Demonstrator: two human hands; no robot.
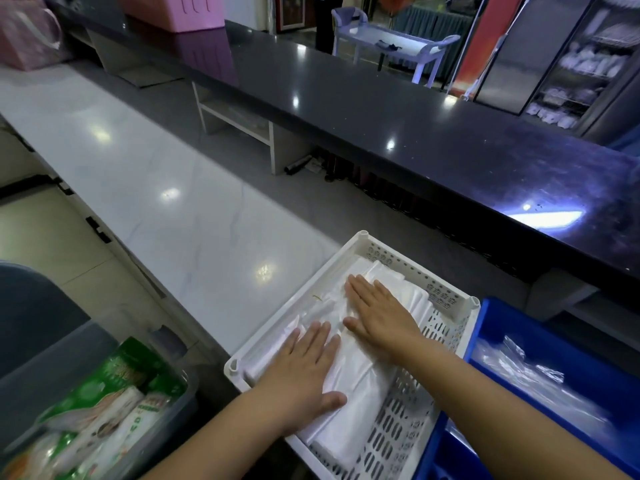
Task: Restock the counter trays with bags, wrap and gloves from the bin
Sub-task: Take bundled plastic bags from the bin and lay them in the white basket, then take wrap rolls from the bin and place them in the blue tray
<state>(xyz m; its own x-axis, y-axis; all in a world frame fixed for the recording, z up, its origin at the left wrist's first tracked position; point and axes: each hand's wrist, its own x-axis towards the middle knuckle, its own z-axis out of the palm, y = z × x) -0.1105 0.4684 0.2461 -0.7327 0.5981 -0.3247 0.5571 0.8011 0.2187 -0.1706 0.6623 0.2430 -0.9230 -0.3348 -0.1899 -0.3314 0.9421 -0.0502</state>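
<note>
A stack of white plastic bags (360, 372) lies in the white tray (446, 299) on the counter (156, 188). The left hand (304, 372) and the right hand (377, 310) both press flat on the bags, fingers spread wide, gripping nothing. A blue tray (585, 344) sits touching the right side, and a grey bin (166, 424) with green packs (114, 393) sits left

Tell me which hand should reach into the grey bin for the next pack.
Left. The left hand lies flat on the white plastic bags at the slotted white tray's near-left corner, nearest the grey bin of green packets. The right hand would probably have to cross over.
</note>
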